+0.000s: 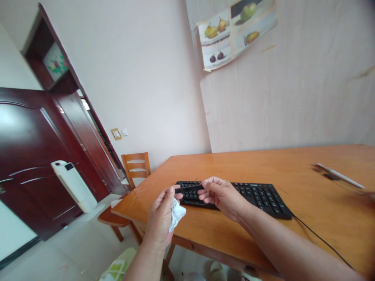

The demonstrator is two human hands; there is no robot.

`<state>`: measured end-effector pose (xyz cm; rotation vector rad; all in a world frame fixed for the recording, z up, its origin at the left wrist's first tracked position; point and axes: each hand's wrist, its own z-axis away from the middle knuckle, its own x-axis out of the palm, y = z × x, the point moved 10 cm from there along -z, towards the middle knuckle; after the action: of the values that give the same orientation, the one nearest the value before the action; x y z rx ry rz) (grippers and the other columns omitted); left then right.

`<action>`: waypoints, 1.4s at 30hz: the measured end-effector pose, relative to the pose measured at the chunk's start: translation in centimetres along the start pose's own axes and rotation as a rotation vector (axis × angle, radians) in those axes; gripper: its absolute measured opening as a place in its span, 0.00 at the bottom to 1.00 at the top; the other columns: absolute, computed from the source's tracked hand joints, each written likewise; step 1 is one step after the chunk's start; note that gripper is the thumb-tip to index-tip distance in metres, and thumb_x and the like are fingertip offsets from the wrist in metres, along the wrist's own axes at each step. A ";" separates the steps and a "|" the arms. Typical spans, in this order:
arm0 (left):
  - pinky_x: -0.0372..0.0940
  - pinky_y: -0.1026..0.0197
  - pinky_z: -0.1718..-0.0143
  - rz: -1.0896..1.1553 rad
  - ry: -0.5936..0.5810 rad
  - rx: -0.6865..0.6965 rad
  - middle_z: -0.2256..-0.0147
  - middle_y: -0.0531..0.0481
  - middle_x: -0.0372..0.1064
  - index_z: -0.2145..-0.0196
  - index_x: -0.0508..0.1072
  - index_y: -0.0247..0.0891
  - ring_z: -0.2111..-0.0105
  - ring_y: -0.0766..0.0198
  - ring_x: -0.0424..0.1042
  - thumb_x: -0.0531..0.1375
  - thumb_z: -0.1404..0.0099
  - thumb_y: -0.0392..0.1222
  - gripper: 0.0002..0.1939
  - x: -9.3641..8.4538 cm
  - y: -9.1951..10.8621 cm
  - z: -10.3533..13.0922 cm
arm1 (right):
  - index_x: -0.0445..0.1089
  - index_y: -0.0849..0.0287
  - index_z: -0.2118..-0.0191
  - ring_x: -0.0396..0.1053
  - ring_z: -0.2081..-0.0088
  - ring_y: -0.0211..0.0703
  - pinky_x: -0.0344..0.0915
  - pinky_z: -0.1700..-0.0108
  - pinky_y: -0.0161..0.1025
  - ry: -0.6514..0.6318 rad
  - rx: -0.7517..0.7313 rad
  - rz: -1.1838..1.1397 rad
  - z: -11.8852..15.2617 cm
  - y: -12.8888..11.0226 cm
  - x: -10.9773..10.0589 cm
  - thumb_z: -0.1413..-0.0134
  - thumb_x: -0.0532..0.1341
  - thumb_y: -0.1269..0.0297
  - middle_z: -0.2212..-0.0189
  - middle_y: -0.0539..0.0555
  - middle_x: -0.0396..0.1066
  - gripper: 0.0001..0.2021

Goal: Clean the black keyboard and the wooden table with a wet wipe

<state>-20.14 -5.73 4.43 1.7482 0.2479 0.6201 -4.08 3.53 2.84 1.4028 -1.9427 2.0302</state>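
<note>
A thin black strip [189,188] stretches between my two hands, held above the keyboard; its exact kind I cannot make out. My left hand [161,212] is closed on a crumpled white cloth [177,214] and pinches the strip's left end between thumb and fingers. At the other end, the fingertips of my right hand [220,195] pinch the strip. Beneath and behind the hands lies a black keyboard [260,198], partly covered by them.
The keyboard's cable [319,236] runs off to the lower right across the wooden table [234,166]. A slim white object [341,175] lies at the right. A wooden chair [136,166] stands beyond the table's left corner. A tall white appliance [74,186] is near the dark red door [26,144].
</note>
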 end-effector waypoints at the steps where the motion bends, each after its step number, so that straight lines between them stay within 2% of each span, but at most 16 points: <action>1: 0.61 0.71 0.76 0.011 0.006 0.016 0.69 0.49 0.72 0.54 0.75 0.35 0.73 0.71 0.66 0.67 0.41 0.55 0.23 0.1 0.2 0.0 | 0.72 0.62 0.68 0.75 0.75 0.36 0.71 0.73 0.29 -0.001 -0.006 0.000 0.0 -0.1 0.1 0.50 0.71 0.62 0.72 0.58 0.79 0.10; 7: 0.62 0.70 0.73 -0.024 0.012 0.097 0.66 0.48 0.72 0.52 0.75 0.36 0.71 0.70 0.67 0.65 0.40 0.55 0.24 0.6 1.3 0.1 | 0.73 0.63 0.66 0.76 0.71 0.37 0.71 0.70 0.29 -0.033 -0.033 0.009 0.3 -0.7 0.6 0.51 0.71 0.62 0.71 0.57 0.78 0.10; 12: 0.67 0.66 0.62 -0.193 0.039 0.184 0.61 0.45 0.75 0.51 0.75 0.37 0.60 0.64 0.73 0.62 0.37 0.57 0.24 0.8 2.2 0.4 | 0.73 0.62 0.66 0.75 0.71 0.37 0.70 0.68 0.31 -0.034 -0.065 0.040 0.4 -1.2 0.6 0.51 0.71 0.61 0.72 0.55 0.77 0.11; 17: 0.67 0.64 0.68 -0.295 0.052 0.213 0.60 0.43 0.76 0.51 0.74 0.37 0.65 0.63 0.74 0.60 0.36 0.58 0.24 1.2 2.4 1.0 | 0.72 0.61 0.63 0.74 0.68 0.38 0.70 0.64 0.35 0.008 -0.128 0.117 0.4 -1.7 0.4 0.50 0.70 0.56 0.69 0.53 0.75 0.15; 20: 0.68 0.62 0.65 -0.432 0.071 0.329 0.58 0.43 0.77 0.52 0.75 0.37 0.62 0.61 0.75 0.58 0.34 0.56 0.22 1.7 3.3 1.8 | 0.71 0.61 0.56 0.72 0.66 0.40 0.70 0.62 0.38 0.041 -0.197 0.246 0.5 -2.1 0.6 0.50 0.69 0.50 0.65 0.54 0.74 0.21; 23: 0.69 0.59 0.58 -0.619 0.053 0.479 0.57 0.43 0.77 0.52 0.76 0.39 0.59 0.59 0.76 0.58 0.32 0.53 0.19 2.8 4.0 3.1 | 0.68 0.61 0.48 0.71 0.62 0.43 0.68 0.60 0.41 0.088 -0.275 0.443 0.9 -2.4 0.9 0.52 0.69 0.48 0.63 0.55 0.73 0.30; 26: 0.68 0.57 0.52 -0.733 0.042 0.627 0.56 0.45 0.77 0.53 0.76 0.40 0.57 0.59 0.75 0.58 0.32 0.49 0.15 4.0 4.6 4.5 | 0.68 0.63 0.47 0.70 0.62 0.44 0.67 0.60 0.41 0.150 -0.305 0.605 1.2 -2.5 0.7 0.55 0.71 0.48 0.65 0.55 0.73 0.33; 28: 0.67 0.57 0.52 -0.751 0.046 0.681 0.56 0.45 0.77 0.54 0.76 0.40 0.56 0.59 0.75 0.58 0.32 0.47 0.13 4.3 4.7 5.0 | 0.69 0.63 0.49 0.69 0.65 0.43 0.67 0.62 0.40 0.162 -0.305 0.625 1.2 -2.6 0.5 0.55 0.71 0.48 0.67 0.54 0.72 0.31; 31: 0.67 0.56 0.51 -0.715 0.063 0.648 0.57 0.45 0.77 0.54 0.76 0.40 0.56 0.58 0.75 0.57 0.31 0.49 0.14 3.8 4.4 4.8 | 0.69 0.62 0.52 0.69 0.68 0.41 0.67 0.65 0.38 0.128 -0.299 0.567 1.0 -2.7 0.5 0.52 0.69 0.48 0.70 0.52 0.72 0.27; 35: 0.69 0.54 0.52 -0.554 0.083 0.463 0.57 0.43 0.77 0.53 0.76 0.39 0.57 0.56 0.75 0.58 0.33 0.54 0.19 1.9 2.9 3.4 | 0.71 0.61 0.55 0.70 0.71 0.40 0.68 0.68 0.38 0.098 -0.256 0.496 0.5 -2.4 0.5 0.46 0.64 0.46 0.72 0.52 0.73 0.22; 39: 0.71 0.56 0.57 -0.378 0.096 0.331 0.58 0.43 0.77 0.51 0.75 0.38 0.59 0.58 0.75 0.59 0.35 0.57 0.22 0.7 1.4 2.5 | 0.71 0.60 0.57 0.74 0.70 0.41 0.72 0.65 0.40 0.073 -0.201 0.315 0.0 -1.8 0.5 0.49 0.66 0.46 0.72 0.53 0.74 0.22; 42: 0.70 0.58 0.58 -0.337 0.115 0.306 0.58 0.44 0.77 0.51 0.75 0.39 0.60 0.60 0.75 0.60 0.35 0.56 0.21 0.3 1.1 2.3 | 0.70 0.59 0.56 0.76 0.71 0.43 0.74 0.65 0.42 0.097 -0.147 0.203 -0.1 -1.4 0.1 0.49 0.67 0.47 0.71 0.53 0.74 0.21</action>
<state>-18.87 -7.84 5.24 1.9053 0.7336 0.4521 -3.41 3.85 4.01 1.0973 -2.2201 1.9406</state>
